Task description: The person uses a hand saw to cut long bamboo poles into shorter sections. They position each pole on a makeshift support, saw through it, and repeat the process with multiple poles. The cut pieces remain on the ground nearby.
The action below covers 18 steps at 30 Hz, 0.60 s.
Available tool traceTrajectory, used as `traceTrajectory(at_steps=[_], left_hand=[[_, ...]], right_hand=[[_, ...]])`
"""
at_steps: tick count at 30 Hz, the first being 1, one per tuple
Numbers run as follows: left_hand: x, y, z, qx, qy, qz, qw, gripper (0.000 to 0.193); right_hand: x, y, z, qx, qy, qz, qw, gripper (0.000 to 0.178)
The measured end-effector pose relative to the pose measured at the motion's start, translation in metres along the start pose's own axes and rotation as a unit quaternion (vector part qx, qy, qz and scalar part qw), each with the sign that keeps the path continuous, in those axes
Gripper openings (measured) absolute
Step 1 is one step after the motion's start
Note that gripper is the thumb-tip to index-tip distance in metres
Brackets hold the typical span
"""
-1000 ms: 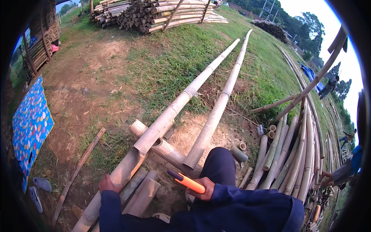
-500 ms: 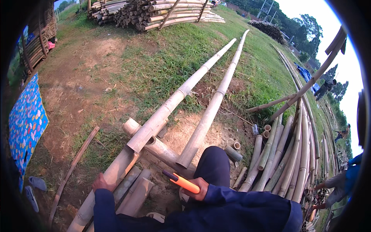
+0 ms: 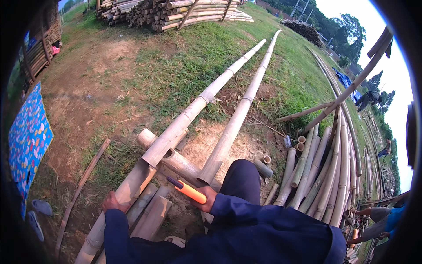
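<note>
While the right hand (image 3: 209, 198) clamped an orange tool (image 3: 191, 192), the left hand (image 3: 114, 202) on lower-left bamboo (image 3: 93, 239), finger grip unclear, might slip if that rolled.

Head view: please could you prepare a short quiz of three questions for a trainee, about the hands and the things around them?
1. Which hand holds the orange-and-dark tool?
2. True or false: the left hand touches nothing.
3. The main colour of the patterned sheet at far left is: A) red, B) blue, C) green.

Key: 1. The right hand. 2. False; it rests on a bamboo pole. 3. B.
</note>
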<state>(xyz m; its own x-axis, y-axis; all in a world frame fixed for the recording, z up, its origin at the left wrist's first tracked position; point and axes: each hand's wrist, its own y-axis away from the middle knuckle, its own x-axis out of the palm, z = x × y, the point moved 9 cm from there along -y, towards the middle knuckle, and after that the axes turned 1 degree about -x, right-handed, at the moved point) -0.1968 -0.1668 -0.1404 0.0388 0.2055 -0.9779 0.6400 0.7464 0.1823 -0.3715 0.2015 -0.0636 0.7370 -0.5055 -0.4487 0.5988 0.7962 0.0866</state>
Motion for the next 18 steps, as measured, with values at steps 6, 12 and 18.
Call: traceTrajectory(at_steps=[6, 12, 18], left_hand=[[0.007, -0.009, -0.010, -0.009, -0.017, 0.005, 1.000, 0.085], [-0.002, -0.014, -0.009, 0.004, -0.010, 0.029, 1.000, 0.086], [-0.004, 0.005, -0.018, 0.019, -0.017, 0.014, 1.000, 0.078]], right_hand=[[-0.043, 0.080, 0.048, 0.024, -0.027, 0.021, 0.999, 0.015], [-0.064, 0.043, 0.056, 0.041, -0.046, 0.027, 0.998, 0.021], [-0.035, 0.091, 0.056, 0.030, -0.022, -0.014, 0.999, 0.016]])
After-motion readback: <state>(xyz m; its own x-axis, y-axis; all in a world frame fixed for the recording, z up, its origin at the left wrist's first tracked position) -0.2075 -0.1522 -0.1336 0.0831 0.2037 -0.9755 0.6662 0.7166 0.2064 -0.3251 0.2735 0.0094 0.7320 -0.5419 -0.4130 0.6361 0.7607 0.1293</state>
